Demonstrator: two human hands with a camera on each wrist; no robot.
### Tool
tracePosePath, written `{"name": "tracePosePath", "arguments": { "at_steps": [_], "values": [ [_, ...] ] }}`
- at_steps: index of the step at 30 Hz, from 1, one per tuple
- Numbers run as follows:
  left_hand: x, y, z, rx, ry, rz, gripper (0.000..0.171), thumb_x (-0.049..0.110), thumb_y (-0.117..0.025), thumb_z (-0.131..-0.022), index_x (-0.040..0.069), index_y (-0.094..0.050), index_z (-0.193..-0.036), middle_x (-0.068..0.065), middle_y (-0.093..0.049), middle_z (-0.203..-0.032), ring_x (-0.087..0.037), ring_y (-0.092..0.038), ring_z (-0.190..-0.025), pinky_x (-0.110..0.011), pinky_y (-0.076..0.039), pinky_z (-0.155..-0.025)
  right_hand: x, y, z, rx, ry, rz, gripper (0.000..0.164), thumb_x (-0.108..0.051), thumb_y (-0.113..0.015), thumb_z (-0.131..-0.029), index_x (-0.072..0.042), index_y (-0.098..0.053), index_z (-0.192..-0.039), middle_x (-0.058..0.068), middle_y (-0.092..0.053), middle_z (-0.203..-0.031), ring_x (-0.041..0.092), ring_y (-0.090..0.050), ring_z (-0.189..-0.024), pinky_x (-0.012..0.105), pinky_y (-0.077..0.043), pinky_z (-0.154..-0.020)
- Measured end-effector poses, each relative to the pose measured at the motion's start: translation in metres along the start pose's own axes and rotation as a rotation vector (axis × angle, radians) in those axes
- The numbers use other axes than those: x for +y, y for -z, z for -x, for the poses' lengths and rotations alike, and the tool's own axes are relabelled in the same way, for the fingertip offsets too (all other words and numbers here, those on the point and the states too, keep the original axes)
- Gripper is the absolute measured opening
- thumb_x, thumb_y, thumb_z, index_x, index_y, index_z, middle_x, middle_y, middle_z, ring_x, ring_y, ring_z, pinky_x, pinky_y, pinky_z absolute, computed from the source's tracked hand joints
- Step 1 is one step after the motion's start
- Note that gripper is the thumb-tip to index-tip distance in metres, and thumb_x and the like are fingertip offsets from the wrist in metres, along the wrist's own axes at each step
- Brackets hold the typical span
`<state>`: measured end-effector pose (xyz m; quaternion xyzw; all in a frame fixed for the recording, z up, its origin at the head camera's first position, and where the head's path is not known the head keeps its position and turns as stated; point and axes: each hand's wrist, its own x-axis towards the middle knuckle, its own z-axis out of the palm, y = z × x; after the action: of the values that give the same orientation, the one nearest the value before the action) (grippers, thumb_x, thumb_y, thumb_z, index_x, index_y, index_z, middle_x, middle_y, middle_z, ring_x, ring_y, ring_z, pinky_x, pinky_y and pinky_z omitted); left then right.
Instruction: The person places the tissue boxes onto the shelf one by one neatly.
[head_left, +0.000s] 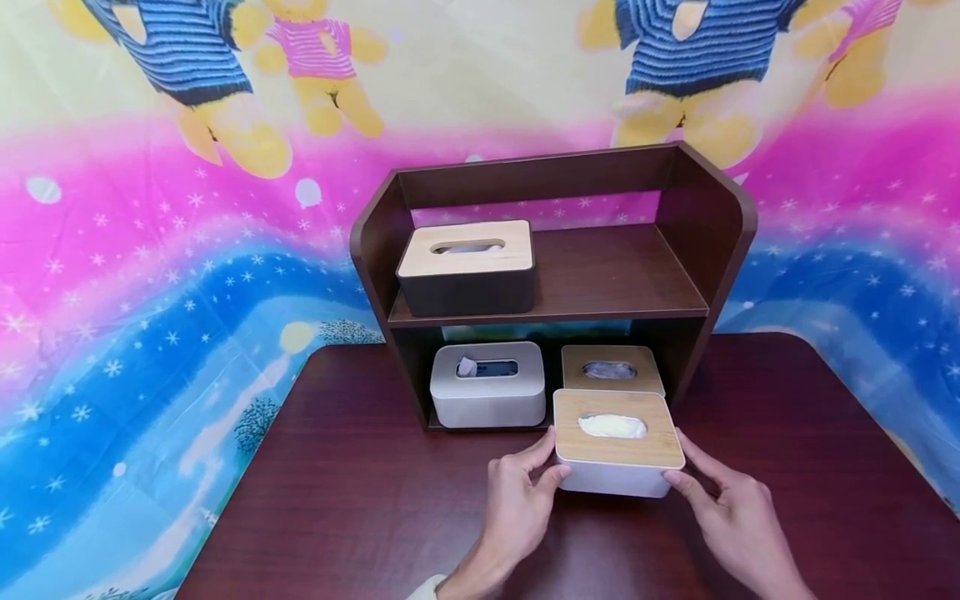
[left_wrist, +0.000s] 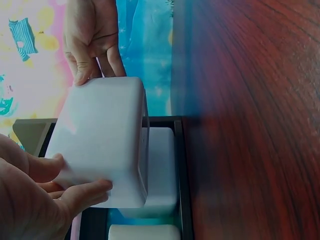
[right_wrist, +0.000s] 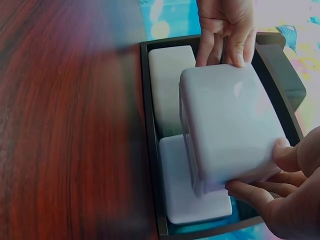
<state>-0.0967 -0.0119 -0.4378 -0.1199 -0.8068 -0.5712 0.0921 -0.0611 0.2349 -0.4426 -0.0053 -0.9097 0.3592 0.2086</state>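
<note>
A white tissue box [head_left: 617, 479] with a wooden lid hangs above the table, just before the shelf's lower right compartment. My left hand [head_left: 517, 504] grips its left end, thumb at the front corner. At the right end, my right hand [head_left: 731, 512] grips it between thumb and fingers. White tissue shows in the lid's oval slot. Behind it, partly hidden, stands another wooden-lidded tissue box [head_left: 607, 362]. The wrist views show the held box [left_wrist: 100, 130] from the front, apart from the box behind [right_wrist: 192, 182].
A dark brown two-tier shelf [head_left: 615, 271] stands on the reddish-brown table [head_left: 337, 500]. Its upper tier bears a black tissue box [head_left: 468, 292] with a light wooden lid, at the left. Below that stands a light grey tissue box [head_left: 491, 407]. A patterned cloth [head_left: 480, 92] hangs behind.
</note>
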Motion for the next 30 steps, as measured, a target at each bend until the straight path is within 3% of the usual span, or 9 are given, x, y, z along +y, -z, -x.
{"name": "tracePosePath", "arguments": {
  "at_steps": [3,9,12,14,16,18,21,28,30],
  "values": [
    [0.001,0.004,-0.001,0.01,-0.006,0.032,0.047,0.007,-0.082,-0.092,0.0,-0.069,-0.136,-0.016,-0.07,-0.138,-0.024,-0.066,-0.13,-0.031,-0.056,-0.105,-0.004,-0.002,-0.001,0.009,0.008,-0.018,0.053,-0.017,-0.082,-0.096,-0.014,-0.068,-0.147,-0.012,-0.041,-0.051,-0.004,-0.017,-0.048,0.022,-0.028,-0.048],
    [0.004,0.012,-0.004,0.028,-0.003,0.135,0.047,0.004,-0.081,-0.093,-0.004,-0.067,-0.137,-0.02,-0.068,-0.139,-0.028,-0.066,-0.13,-0.027,-0.057,-0.1,-0.014,-0.002,-0.008,-0.009,0.006,-0.017,0.054,-0.021,-0.08,-0.098,-0.016,-0.065,-0.15,-0.011,-0.045,-0.05,0.0,-0.022,-0.043,0.023,-0.029,-0.045],
    [0.008,0.016,-0.006,0.041,-0.011,0.161,0.048,0.004,-0.081,-0.093,-0.004,-0.066,-0.138,-0.021,-0.068,-0.138,-0.028,-0.067,-0.129,-0.028,-0.058,-0.1,-0.02,0.001,-0.012,0.016,0.034,-0.03,0.054,-0.018,-0.081,-0.097,-0.017,-0.066,-0.149,-0.013,-0.038,-0.047,-0.002,-0.022,-0.041,0.022,-0.029,-0.042],
    [0.011,0.019,-0.007,0.048,-0.016,0.165,0.049,0.004,-0.081,-0.093,-0.003,-0.066,-0.139,-0.021,-0.068,-0.138,-0.027,-0.067,-0.129,-0.028,-0.058,-0.1,-0.024,0.003,-0.015,0.038,0.063,-0.036,0.054,-0.016,-0.082,-0.095,-0.016,-0.068,-0.147,-0.01,-0.044,-0.048,-0.004,-0.022,-0.044,0.02,-0.031,-0.045],
    [0.014,0.022,-0.009,0.049,-0.018,0.163,0.049,0.005,-0.081,-0.093,-0.002,-0.066,-0.139,-0.021,-0.068,-0.138,-0.026,-0.067,-0.129,-0.029,-0.058,-0.101,-0.027,0.006,-0.018,0.061,0.091,-0.038,0.054,-0.014,-0.084,-0.094,-0.015,-0.069,-0.145,0.0,-0.067,-0.06,-0.017,-0.036,-0.056,0.01,-0.035,-0.053],
    [0.018,0.024,-0.011,0.049,-0.019,0.16,0.049,0.006,-0.081,-0.094,0.0,-0.066,-0.14,-0.02,-0.067,-0.139,-0.025,-0.067,-0.129,-0.03,-0.058,-0.1,-0.03,0.009,-0.021,0.076,0.113,-0.044,0.054,-0.013,-0.086,-0.092,-0.014,-0.07,-0.144,0.013,-0.081,-0.085,-0.018,-0.043,-0.068,0.007,-0.037,-0.061],
    [0.024,0.027,-0.014,0.049,-0.027,0.152,0.048,0.007,-0.08,-0.095,0.002,-0.067,-0.14,-0.019,-0.067,-0.14,-0.023,-0.067,-0.129,-0.031,-0.058,-0.1,-0.034,0.014,-0.025,0.09,0.134,-0.047,0.055,-0.013,-0.087,-0.091,-0.015,-0.07,-0.144,0.021,-0.078,-0.121,-0.024,-0.049,-0.092,0.004,-0.039,-0.07],
    [0.041,0.034,-0.022,0.045,-0.066,0.139,0.047,0.011,-0.081,-0.096,0.003,-0.068,-0.14,-0.016,-0.069,-0.139,-0.02,-0.068,-0.128,-0.031,-0.058,-0.101,-0.045,0.029,-0.033,0.105,0.162,-0.065,0.057,-0.013,-0.086,-0.092,-0.019,-0.068,-0.147,0.021,-0.075,-0.128,-0.031,-0.047,-0.099,0.011,-0.042,-0.062],
    [0.048,0.036,-0.024,0.042,-0.071,0.135,0.047,0.012,-0.081,-0.096,0.003,-0.067,-0.14,-0.016,-0.069,-0.139,-0.02,-0.069,-0.127,-0.032,-0.059,-0.1,-0.049,0.034,-0.036,0.101,0.163,-0.065,0.057,-0.014,-0.085,-0.093,-0.019,-0.067,-0.148,0.023,-0.074,-0.128,-0.024,-0.051,-0.084,0.015,-0.038,-0.054]
  ]
}}
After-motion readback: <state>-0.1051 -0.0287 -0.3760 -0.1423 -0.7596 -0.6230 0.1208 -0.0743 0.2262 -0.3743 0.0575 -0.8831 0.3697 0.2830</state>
